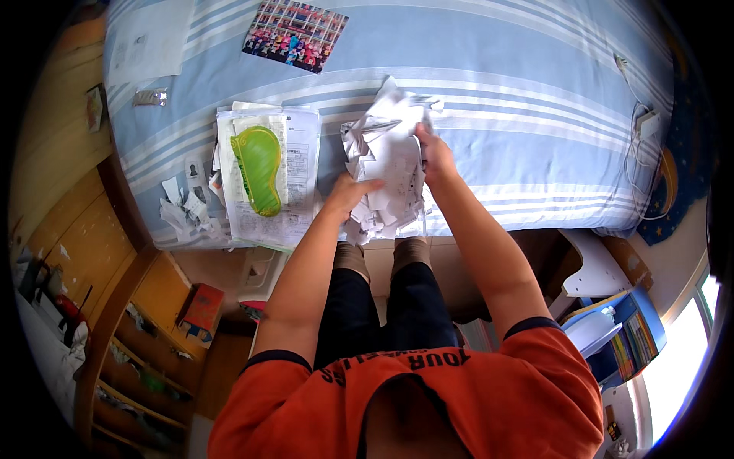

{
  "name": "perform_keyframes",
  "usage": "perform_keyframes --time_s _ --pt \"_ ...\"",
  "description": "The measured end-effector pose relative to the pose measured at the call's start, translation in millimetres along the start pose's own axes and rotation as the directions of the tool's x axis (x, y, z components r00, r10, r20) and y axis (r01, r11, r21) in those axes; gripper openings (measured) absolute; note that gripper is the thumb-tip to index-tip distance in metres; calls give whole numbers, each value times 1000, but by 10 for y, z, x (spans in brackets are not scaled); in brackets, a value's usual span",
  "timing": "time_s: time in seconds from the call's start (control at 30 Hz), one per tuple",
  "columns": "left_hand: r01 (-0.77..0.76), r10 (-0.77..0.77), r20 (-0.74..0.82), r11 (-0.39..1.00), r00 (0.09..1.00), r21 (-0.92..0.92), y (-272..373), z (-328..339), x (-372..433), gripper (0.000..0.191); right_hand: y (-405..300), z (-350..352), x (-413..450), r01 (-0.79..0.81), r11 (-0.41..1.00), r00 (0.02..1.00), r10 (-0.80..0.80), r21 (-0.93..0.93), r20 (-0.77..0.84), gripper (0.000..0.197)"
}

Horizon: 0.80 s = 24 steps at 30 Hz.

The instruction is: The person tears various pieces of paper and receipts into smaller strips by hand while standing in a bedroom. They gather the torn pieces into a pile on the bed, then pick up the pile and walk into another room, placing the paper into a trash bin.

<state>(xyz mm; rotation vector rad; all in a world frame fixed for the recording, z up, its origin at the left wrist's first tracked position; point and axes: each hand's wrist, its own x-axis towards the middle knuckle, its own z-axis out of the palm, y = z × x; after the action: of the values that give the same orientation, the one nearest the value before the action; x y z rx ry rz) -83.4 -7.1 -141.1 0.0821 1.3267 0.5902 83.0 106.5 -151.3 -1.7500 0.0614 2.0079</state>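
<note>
A thick heap of torn and crumpled white papers (390, 172) lies at the near edge of the bed, between my hands. My left hand (351, 192) grips its lower left side, thumb on top and fingers hidden at the side. On the upper right side, my right hand (434, 150) clasps the papers, with its thumb up; some paper there is blurred. To the left is a stack of printed sheets (301, 172) in a clear sleeve, with a green foot-shaped card (262, 172) on top.
Paper scraps (192, 212) and a small clear packet (151, 97) are at the left. A group photo (295, 35) and a large pale sheet (150, 43) lie farther back. A power strip (648, 125) with white cables rests at the bed's right edge.
</note>
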Motion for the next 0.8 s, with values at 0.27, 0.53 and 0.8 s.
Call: perform_keyframes --time_s 0.27,0.53,0.8 --pt "0 0 -71 1000 997 -2 1 56 -6 39 -554 -661 220 449 764 860 -510 463 7 39" --pt "43 -24 52 917 998 -397 -113 8 113 57 77 -463 -543 615 360 711 -639 -702 295 21" --pt "33 -22 -102 994 995 106 -221 -141 110 46 654 -289 -366 739 -18 462 -713 -673 527 33"
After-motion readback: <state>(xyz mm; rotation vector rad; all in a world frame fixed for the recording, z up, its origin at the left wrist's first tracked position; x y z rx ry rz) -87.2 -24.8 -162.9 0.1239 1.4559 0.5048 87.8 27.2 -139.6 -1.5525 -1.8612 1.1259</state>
